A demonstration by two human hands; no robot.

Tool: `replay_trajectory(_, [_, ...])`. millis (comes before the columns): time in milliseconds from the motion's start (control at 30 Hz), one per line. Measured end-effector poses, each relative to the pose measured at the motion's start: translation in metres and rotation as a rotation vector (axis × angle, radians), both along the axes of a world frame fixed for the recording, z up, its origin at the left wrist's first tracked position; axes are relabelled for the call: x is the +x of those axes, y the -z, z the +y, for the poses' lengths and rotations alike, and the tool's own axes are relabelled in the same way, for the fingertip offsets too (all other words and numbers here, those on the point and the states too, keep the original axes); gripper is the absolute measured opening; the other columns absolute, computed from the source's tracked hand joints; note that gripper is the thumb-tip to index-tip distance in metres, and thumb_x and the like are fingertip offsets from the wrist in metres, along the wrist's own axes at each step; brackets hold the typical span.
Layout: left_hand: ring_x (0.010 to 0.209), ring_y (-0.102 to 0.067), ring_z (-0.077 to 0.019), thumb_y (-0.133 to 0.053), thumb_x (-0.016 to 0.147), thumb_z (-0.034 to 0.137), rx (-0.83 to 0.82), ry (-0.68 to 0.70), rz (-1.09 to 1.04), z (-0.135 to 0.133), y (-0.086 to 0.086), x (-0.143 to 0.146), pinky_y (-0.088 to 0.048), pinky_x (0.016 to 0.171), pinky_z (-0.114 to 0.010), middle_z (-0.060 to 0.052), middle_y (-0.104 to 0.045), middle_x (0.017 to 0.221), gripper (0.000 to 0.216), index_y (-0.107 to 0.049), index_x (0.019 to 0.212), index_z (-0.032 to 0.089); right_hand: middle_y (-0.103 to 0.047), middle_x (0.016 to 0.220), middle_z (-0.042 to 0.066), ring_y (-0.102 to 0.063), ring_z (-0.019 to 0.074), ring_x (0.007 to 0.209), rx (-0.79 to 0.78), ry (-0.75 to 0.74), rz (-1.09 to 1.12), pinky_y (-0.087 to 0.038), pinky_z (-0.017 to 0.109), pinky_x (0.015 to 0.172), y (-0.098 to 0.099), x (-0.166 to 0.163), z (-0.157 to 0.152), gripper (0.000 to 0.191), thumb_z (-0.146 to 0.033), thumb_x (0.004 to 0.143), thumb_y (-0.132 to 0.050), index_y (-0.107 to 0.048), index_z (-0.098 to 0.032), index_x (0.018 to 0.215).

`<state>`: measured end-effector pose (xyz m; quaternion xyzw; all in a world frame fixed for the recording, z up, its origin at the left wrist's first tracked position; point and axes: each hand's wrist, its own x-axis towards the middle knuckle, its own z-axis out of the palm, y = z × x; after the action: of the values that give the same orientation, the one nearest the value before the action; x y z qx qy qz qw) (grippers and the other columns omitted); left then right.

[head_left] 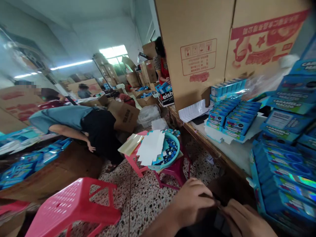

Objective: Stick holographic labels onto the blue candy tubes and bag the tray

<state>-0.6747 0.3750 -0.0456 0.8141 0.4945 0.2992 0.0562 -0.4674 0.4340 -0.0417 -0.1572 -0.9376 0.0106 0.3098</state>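
My left hand is low in the view, in front of my dark clothing, its fingers curled. Close beside it is my right hand, also with bent fingers. Between the fingertips of both there seems to be a small dark thing, too dim to name. Ahead of the hands stands a turquoise basin of small blue-and-white pieces, on a dark pink stool. White card sheets lie across its rim.
To the right, a worktable carries blue candy boxes and a tray of blue packs. A pink stool stands at the lower left. A bending person is beside a large carton; others work farther back.
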Motion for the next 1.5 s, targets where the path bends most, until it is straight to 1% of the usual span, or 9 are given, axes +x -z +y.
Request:
replay_trajectory(167, [0.098, -0.069, -0.0148, -0.061, 0.095, 0.021, 0.335, -0.043, 0.016, -0.006, -0.007, 0.011, -0.050, 0.098, -0.035, -0.001, -0.077, 0.099, 0.011, -0.071, 0.098, 0.020, -0.063, 0.073, 0.004, -0.057, 0.0180, 0.062, -0.253, 0.183, -0.053, -0.041, 0.031, 0.062, -0.022, 0.001, -0.017, 0.029, -0.003, 0.090, -0.047, -0.067, -0.019, 0.076])
replay_trajectory(367, [0.105, -0.069, -0.0177, -0.064, 0.089, 0.009, 0.346, 0.038, -0.023, -0.011, 0.004, 0.013, -0.055, 0.100, -0.037, -0.006, -0.077, 0.106, 0.018, -0.069, 0.105, 0.015, -0.063, 0.077, 0.002, -0.059, 0.0159, 0.070, -0.487, 0.303, -0.150, -0.041, 0.030, 0.070, -0.030, 0.005, -0.020, 0.018, -0.006, 0.088, -0.060, -0.070, -0.019, 0.078])
replay_trajectory(533, [0.102, -0.070, -0.0178, -0.061, 0.090, 0.009, 0.372, 0.040, -0.032, -0.014, 0.008, 0.009, -0.054, 0.100, -0.039, -0.007, -0.077, 0.105, 0.011, -0.068, 0.096, 0.015, -0.063, 0.077, 0.001, -0.059, 0.0153, 0.071, -0.524, 0.312, -0.139, -0.040, 0.029, 0.069, -0.030, 0.008, -0.021, 0.016, -0.008, 0.088, -0.062, -0.070, -0.019, 0.079])
replay_trajectory(767, [0.103, -0.070, -0.0193, -0.063, 0.090, 0.010, 0.391, 0.013, 0.082, -0.011, 0.007, 0.008, -0.051, 0.100, -0.041, -0.006, -0.077, 0.108, 0.022, -0.068, 0.110, 0.018, -0.063, 0.075, 0.001, -0.058, 0.0144, 0.070, -0.561, 0.314, -0.137, -0.040, 0.028, 0.068, -0.032, 0.004, -0.020, 0.018, -0.009, 0.089, -0.063, -0.070, -0.018, 0.075])
replay_trajectory(1000, [0.122, -0.063, -0.0218, -0.059, 0.092, 0.009, 0.441, -0.002, 0.104, -0.014, 0.024, 0.011, -0.044, 0.111, -0.043, -0.008, -0.076, 0.113, 0.029, -0.066, 0.119, 0.016, -0.064, 0.078, 0.001, -0.061, 0.0147, 0.074, -0.710, 0.337, -0.014, -0.043, 0.026, 0.069, -0.025, 0.005, -0.019, 0.014, -0.013, 0.089, -0.064, -0.074, -0.020, 0.082])
replay_trajectory(1133, [0.127, -0.060, -0.0226, -0.066, 0.088, 0.011, 0.458, -0.011, 0.146, -0.015, 0.034, 0.009, -0.037, 0.117, -0.045, -0.010, -0.076, 0.113, 0.034, -0.064, 0.121, 0.016, -0.065, 0.077, 0.001, -0.061, 0.0137, 0.072, -0.788, 0.341, 0.015, -0.044, 0.024, 0.067, -0.024, 0.004, -0.018, 0.012, -0.015, 0.089, -0.065, -0.075, -0.020, 0.084])
replay_trajectory(1267, [0.123, -0.063, -0.0235, -0.072, 0.085, 0.015, 0.464, -0.031, 0.154, -0.014, 0.040, 0.008, -0.033, 0.119, -0.048, -0.010, -0.076, 0.111, 0.037, -0.064, 0.121, 0.016, -0.065, 0.078, 0.001, -0.062, 0.0135, 0.073, -0.788, 0.347, -0.015, -0.043, 0.024, 0.067, -0.026, 0.004, -0.017, 0.012, -0.016, 0.090, -0.066, -0.075, -0.020, 0.084])
replay_trajectory(1400, [0.122, -0.064, -0.0233, -0.072, 0.085, 0.016, 0.458, -0.017, 0.153, -0.013, 0.043, 0.006, -0.031, 0.119, -0.049, -0.006, -0.077, 0.110, 0.032, -0.067, 0.115, 0.023, -0.066, 0.079, 0.001, -0.063, 0.0140, 0.075, -0.759, 0.377, -0.056, -0.043, 0.025, 0.068, -0.027, 0.004, -0.017, 0.012, -0.019, 0.092, -0.065, -0.075, -0.021, 0.086])
replay_trajectory(1500, [0.120, -0.065, -0.0232, -0.073, 0.084, 0.016, 0.430, -0.027, 0.113, -0.011, 0.041, 0.007, -0.031, 0.119, -0.051, -0.007, -0.076, 0.113, 0.038, -0.063, 0.120, 0.021, -0.067, 0.082, 0.002, -0.063, 0.0149, 0.077, -0.734, 0.380, -0.089, -0.044, 0.026, 0.070, -0.027, 0.004, -0.016, 0.013, -0.016, 0.092, -0.064, -0.075, -0.021, 0.089])
